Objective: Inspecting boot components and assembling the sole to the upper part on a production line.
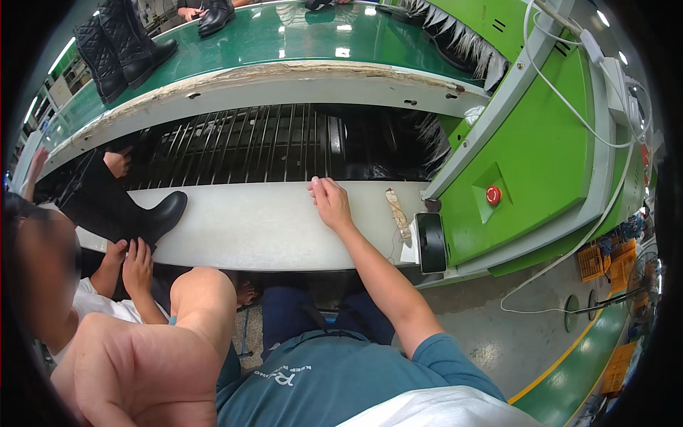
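My right hand (330, 204) rests on a long white board (249, 231), its fingers loosely curled together with nothing visible in them. My left hand (142, 370) is raised very close at the lower left; its fingers are bent away and partly cut off, so their state is unclear. To the left, a co-worker's hands (131, 267) touch a tall black boot (153, 219) lying on the board with its toe to the right. A narrow tan wrapped piece (398, 212) lies at the board's right end, beside a black-and-white block (430, 242).
Behind the board is a rack of dark metal rods (242, 146) under a green conveyor (284, 39) carrying black boots (124, 46). A green machine (526, 185) with a red button (494, 195) and hanging white cable (626, 164) stands right. Another person's hand (117, 162) reaches in behind the boot.
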